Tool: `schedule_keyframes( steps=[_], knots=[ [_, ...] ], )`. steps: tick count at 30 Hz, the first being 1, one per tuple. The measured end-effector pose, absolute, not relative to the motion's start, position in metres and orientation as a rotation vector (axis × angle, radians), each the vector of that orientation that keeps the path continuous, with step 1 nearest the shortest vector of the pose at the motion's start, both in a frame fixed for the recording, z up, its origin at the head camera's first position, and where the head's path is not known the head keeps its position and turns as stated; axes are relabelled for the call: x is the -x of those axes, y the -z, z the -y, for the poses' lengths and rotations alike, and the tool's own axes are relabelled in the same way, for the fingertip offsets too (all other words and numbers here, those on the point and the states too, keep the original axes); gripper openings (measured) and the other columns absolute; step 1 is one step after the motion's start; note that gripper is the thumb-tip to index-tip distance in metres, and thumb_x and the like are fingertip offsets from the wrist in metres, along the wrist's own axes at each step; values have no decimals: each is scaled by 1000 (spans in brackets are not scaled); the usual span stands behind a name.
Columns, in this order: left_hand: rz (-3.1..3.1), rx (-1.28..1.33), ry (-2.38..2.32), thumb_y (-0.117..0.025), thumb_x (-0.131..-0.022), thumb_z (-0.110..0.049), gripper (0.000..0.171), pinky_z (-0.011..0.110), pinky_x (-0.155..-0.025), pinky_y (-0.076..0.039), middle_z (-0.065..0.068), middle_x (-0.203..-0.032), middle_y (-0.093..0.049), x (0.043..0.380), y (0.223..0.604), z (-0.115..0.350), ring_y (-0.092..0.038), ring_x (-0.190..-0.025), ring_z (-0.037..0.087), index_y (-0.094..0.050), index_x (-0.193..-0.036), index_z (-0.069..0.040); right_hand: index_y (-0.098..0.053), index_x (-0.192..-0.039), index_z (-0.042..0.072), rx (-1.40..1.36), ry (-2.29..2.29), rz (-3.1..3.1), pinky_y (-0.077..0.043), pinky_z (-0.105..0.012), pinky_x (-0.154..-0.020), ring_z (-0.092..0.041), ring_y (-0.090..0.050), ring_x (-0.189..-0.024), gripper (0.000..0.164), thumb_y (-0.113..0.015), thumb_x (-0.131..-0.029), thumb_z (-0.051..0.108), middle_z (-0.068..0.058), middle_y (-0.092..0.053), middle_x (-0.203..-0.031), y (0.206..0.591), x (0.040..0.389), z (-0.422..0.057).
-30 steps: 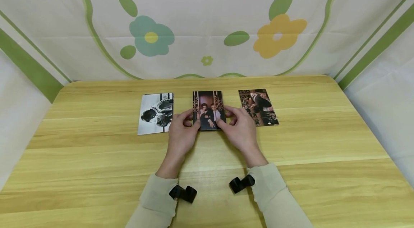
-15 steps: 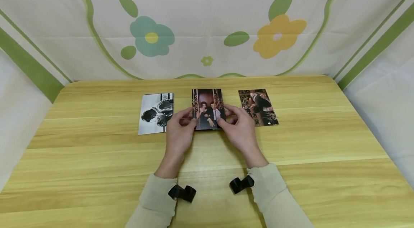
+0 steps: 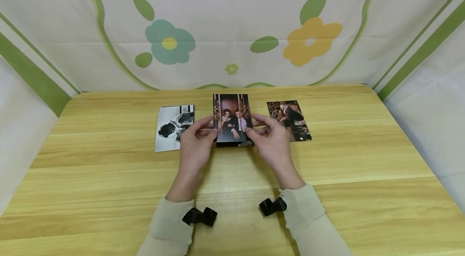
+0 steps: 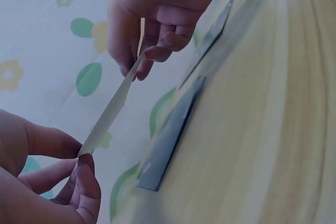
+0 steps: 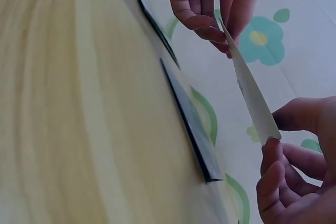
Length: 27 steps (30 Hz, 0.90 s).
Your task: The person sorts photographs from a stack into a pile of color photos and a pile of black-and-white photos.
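Both hands hold a colour photo card (image 3: 232, 116) of two seated people in front of an ornate gate. My left hand (image 3: 196, 141) pinches its left edge between thumb and fingers, and my right hand (image 3: 271, 137) pinches the right edge. In the left wrist view the card (image 4: 109, 119) shows nearly edge-on, raised above the table and slightly bowed. Beneath it lies another dark-edged photo card (image 4: 172, 136), mostly hidden in the head view. A black-and-white photo (image 3: 168, 131) lies to the left, partly covered by my left hand.
To the right, a dark brown-toned photo (image 3: 296, 120) lies flat on the wooden table (image 3: 232, 215). A white cloth (image 3: 218, 17) with flower prints hangs behind the table's far edge. Black wrist cameras (image 3: 200, 216) sit on both cuffs.
The gate photo has risen off the table and slid a little away from me, so a dark edge shows beneath it. My left hand has shifted slightly left and now overlaps the black-and-white photo more.
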<state>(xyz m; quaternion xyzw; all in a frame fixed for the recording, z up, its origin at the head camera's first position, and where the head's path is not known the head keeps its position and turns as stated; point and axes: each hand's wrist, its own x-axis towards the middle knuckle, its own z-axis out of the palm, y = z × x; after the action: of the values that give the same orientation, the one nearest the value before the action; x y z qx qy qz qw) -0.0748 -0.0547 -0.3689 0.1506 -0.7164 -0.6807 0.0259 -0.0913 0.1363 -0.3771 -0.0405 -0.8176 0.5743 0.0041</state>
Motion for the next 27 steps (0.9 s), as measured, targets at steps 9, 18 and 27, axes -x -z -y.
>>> schedule_keyframes(
  steps=[9,18,27],
  knots=[
    [2206,-439,2113,-67,-99,4,42,20,-78,-56,18,-125,-68,73,365,54,-63,-102,18,-71,-140,-7,-72,-139,16,106,-1809,2517,-58,-26,-58,-16,-69,-87,46,-81,-93,12,-8,-73,-124,374,90,-139],
    [2255,-397,2059,-75,-94,3,43,21,-80,-59,13,-120,-74,81,363,20,-69,-101,20,-74,-135,-9,-77,-131,16,277,-1677,2488,-53,-19,-77,-13,-65,-94,36,-78,-95,16,-7,-75,-116,380,99,-161],
    [2250,-262,2114,-76,-91,5,44,28,-81,-65,13,-121,-73,94,359,-51,-73,-100,22,-73,-134,-5,-80,-126,12,542,-1666,2310,-51,-15,-67,-4,-64,-86,32,-79,-94,17,16,-68,-91,382,107,-213]
  ],
)
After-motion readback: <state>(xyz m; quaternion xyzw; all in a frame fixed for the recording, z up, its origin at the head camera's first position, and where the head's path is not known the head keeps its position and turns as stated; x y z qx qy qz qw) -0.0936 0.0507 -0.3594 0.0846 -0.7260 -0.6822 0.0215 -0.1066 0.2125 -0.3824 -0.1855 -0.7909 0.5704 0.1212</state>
